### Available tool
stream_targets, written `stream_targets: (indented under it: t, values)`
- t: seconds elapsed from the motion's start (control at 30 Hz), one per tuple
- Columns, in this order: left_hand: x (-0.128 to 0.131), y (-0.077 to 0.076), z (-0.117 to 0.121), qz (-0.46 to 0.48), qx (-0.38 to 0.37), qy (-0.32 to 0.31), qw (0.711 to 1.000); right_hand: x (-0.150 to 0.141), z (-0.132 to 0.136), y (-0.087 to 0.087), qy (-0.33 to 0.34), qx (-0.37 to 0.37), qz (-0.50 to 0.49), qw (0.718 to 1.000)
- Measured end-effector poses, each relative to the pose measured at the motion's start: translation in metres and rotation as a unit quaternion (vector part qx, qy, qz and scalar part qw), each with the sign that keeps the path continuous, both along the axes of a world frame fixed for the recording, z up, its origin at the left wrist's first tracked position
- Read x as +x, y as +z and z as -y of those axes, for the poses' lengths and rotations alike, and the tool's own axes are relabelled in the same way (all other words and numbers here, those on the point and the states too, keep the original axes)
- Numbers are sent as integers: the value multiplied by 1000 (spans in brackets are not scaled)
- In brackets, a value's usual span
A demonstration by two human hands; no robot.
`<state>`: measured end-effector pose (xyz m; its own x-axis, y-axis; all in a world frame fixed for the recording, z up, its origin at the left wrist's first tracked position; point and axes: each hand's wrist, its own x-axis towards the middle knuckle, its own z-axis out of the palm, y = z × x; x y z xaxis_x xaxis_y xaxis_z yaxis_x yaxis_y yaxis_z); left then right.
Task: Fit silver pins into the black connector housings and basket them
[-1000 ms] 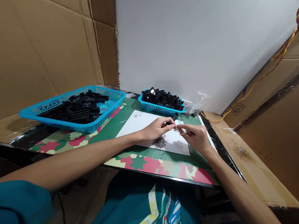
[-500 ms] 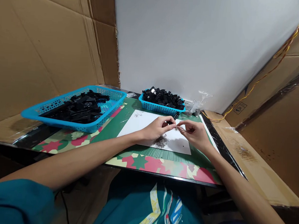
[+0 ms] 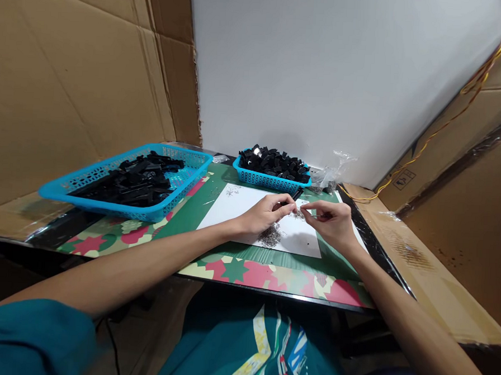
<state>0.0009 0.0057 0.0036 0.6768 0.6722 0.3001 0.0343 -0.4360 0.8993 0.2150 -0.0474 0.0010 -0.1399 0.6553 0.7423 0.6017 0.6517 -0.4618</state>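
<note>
My left hand (image 3: 266, 216) rests on a white sheet (image 3: 236, 209) and pinches a small black plastic part (image 3: 294, 195) between thumb and fingers. My right hand (image 3: 330, 222) sits just to its right, fingertips pinched on a thin metal pin (image 3: 312, 215) that points toward the black part. A small heap of tiny metal pieces (image 3: 269, 237) lies on the sheet under my left hand, and a smaller scatter (image 3: 232, 191) lies at the sheet's far left.
A large blue basket (image 3: 86, 193) of black parts stands at the left. A small blue basket (image 3: 267, 181) heaped with black parts stands behind the sheet. A clear plastic bag (image 3: 330, 177) lies at the back right. Cardboard walls and a yellow wire (image 3: 447, 119) close in the sides.
Both hands have stayed over the sheet with the fingertips close together; my right hand has shifted slightly. The view has drifted a little.
</note>
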Motion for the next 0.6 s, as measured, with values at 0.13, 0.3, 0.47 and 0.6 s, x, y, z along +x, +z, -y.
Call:
stream_targets:
  t: [0.13, 0.3, 0.47, 0.6]
  values:
    - [0, 0, 1, 1, 17, 4, 1000, -2, 1, -2, 2, 3, 15, 1000]
    - [-1, 2, 1, -16, 39, 8, 999, 0, 0, -4, 16, 10, 32, 999]
    - [-1, 3, 1, -17, 27, 10, 999, -1, 2, -3, 16, -20, 27, 999]
    - [-2, 2, 2, -9, 16, 14, 1000, -2, 2, 6, 19, -64, -4, 998]
